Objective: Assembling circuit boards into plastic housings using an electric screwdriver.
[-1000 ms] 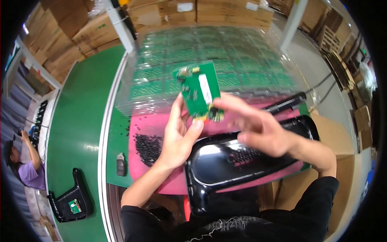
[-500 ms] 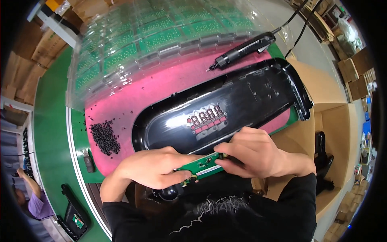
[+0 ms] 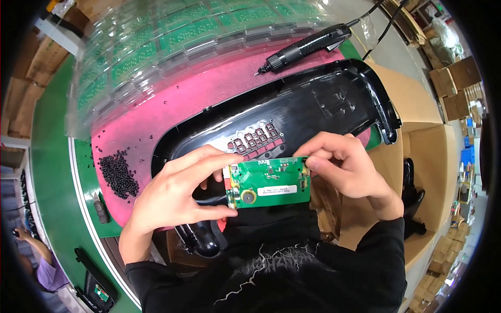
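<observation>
Held item: a small green rectangular circuit board [image 3: 269, 182] with a white label strip and a round metal component is being held level in front of the person's chest, near edge of the scene, just over the near rim of the housing.
Left hand: the left hand [image 3: 175, 195] is gripping the board's left end, thumb under the lower left corner and fingers curling over the upper left corner; the grip is closed on the board.
Right hand: the right hand [image 3: 347, 169] is pinching the board's upper right corner between thumb and fingertips; the grip is closed on the board, remaining fingers folded.
Beneath the board: a long glossy black plastic housing [image 3: 313, 112] is lying open-side up, running from near left to far right, with a row of segmented digit cut-outs showing just beyond the board.
Work surface: the housing is resting on a pink mat [image 3: 172, 107], which is lying on a green table [image 3: 52, 156].
Left of housing: a heap of small black screws [image 3: 118, 172] is sitting on the mat's left part, well apart from the hands.
Far side: a black electric screwdriver [image 3: 305, 47] with cable is lying beyond the housing; clear plastic trays of green boards [image 3: 151, 47] are occupying the far left.
Right side: an open brown cardboard box [image 3: 425, 156] is standing beside the table.
</observation>
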Demonstrator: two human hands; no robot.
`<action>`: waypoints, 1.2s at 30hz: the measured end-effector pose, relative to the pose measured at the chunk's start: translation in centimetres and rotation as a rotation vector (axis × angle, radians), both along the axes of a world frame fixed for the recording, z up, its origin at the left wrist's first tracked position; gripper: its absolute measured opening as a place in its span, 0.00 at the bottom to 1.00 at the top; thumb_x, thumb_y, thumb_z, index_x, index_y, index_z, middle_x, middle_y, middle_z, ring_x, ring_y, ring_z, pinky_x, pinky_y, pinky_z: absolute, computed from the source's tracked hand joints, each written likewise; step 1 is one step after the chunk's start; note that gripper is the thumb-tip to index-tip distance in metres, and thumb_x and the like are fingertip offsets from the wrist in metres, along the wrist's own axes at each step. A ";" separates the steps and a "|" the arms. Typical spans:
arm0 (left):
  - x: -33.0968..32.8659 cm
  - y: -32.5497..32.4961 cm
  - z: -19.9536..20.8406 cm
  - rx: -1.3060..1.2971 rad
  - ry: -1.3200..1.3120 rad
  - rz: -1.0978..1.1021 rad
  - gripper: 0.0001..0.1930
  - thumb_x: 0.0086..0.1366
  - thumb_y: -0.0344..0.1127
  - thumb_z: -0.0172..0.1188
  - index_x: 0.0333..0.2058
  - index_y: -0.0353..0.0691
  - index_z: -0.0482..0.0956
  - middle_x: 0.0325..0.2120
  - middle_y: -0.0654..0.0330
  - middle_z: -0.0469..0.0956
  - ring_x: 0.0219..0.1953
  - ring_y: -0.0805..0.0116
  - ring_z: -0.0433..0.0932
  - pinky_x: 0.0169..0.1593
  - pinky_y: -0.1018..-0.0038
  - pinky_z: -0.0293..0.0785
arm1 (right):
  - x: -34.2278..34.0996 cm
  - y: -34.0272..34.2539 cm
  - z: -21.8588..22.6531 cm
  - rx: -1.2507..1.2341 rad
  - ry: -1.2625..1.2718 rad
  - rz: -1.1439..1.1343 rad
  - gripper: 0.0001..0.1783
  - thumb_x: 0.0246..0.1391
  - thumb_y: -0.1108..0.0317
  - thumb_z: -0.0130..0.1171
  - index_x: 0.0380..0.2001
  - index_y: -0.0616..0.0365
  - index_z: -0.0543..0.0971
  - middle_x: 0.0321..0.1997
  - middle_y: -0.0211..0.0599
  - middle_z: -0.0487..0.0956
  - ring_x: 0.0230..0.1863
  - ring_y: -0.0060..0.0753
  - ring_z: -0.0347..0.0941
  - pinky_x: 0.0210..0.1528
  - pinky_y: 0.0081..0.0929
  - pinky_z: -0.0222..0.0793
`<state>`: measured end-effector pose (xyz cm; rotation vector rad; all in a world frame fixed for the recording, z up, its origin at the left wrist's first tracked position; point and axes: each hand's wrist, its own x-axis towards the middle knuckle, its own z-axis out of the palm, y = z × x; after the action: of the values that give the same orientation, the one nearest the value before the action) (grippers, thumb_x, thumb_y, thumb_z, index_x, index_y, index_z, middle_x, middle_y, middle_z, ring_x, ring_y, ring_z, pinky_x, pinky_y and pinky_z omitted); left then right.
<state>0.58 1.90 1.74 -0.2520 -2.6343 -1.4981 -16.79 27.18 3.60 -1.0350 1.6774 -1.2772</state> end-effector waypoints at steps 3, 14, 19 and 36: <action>-0.2 -0.1 0.3 -0.067 -0.015 0.040 0.36 0.43 0.34 0.80 0.54 0.38 0.78 0.39 0.59 0.78 0.32 0.70 0.76 0.36 0.74 0.77 | -1.3 -0.2 0.0 0.061 -0.027 0.034 0.23 0.52 0.78 0.67 0.51 0.65 0.74 0.36 0.37 0.86 0.38 0.19 0.78 0.44 0.21 0.72; -2.6 0.0 0.5 -0.243 -0.217 0.214 0.33 0.47 0.40 0.77 0.50 0.32 0.76 0.45 0.54 0.76 0.31 0.62 0.77 0.39 0.68 0.77 | -6.6 -3.9 -4.3 -0.113 0.591 0.192 0.38 0.39 0.66 0.76 0.57 0.57 0.75 0.58 0.42 0.73 0.58 0.43 0.68 0.64 0.36 0.62; -2.5 0.1 0.1 -0.336 -0.177 0.243 0.32 0.47 0.41 0.76 0.50 0.34 0.77 0.45 0.54 0.75 0.34 0.55 0.80 0.41 0.63 0.78 | -5.9 -3.9 -4.5 -0.074 0.616 0.154 0.37 0.39 0.66 0.74 0.57 0.58 0.75 0.58 0.41 0.72 0.60 0.47 0.65 0.65 0.40 0.61; -2.3 0.5 0.0 -0.421 -0.197 0.231 0.33 0.48 0.41 0.76 0.52 0.35 0.76 0.46 0.54 0.73 0.36 0.51 0.82 0.40 0.61 0.80 | -5.6 -3.9 -4.3 -0.054 0.677 0.154 0.36 0.39 0.69 0.74 0.56 0.61 0.75 0.57 0.40 0.71 0.55 0.47 0.66 0.60 0.37 0.66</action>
<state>-1.72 2.37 1.73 0.1772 -2.9876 -0.9335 -22.42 23.31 -0.66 -1.7273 1.9969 -0.9228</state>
